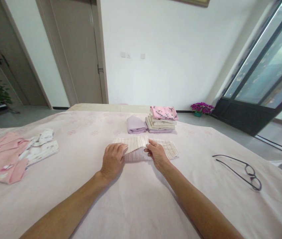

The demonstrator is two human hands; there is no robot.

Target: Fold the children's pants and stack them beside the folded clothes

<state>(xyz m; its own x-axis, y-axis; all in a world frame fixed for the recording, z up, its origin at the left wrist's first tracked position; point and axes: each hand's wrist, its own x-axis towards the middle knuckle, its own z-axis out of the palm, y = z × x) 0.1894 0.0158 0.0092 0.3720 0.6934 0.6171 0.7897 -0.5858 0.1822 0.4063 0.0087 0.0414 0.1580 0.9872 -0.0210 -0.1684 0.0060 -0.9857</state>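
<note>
A striped cream-and-pink garment [137, 155] lies partly folded in front of me, long side across. My left hand [113, 157] grips its left end, fingers curled over the folded layer. With thumb and fingers pinched together, my right hand [157, 153] holds the edge of the upper layer near the middle, lifted slightly off the layer below. The garment's right end [172, 148] lies flat beyond my right hand. What kind of garment it is cannot be made out.
Behind the garment sit a folded lilac cloth [136, 125] and a stack of folded clothes [160, 124] topped by a pink printed piece [164, 113]. Pink and white clothes [11, 156] lie loosely at the left. Eyeglasses [250, 171] rest at the right on the pale pink bedcover [136, 205].
</note>
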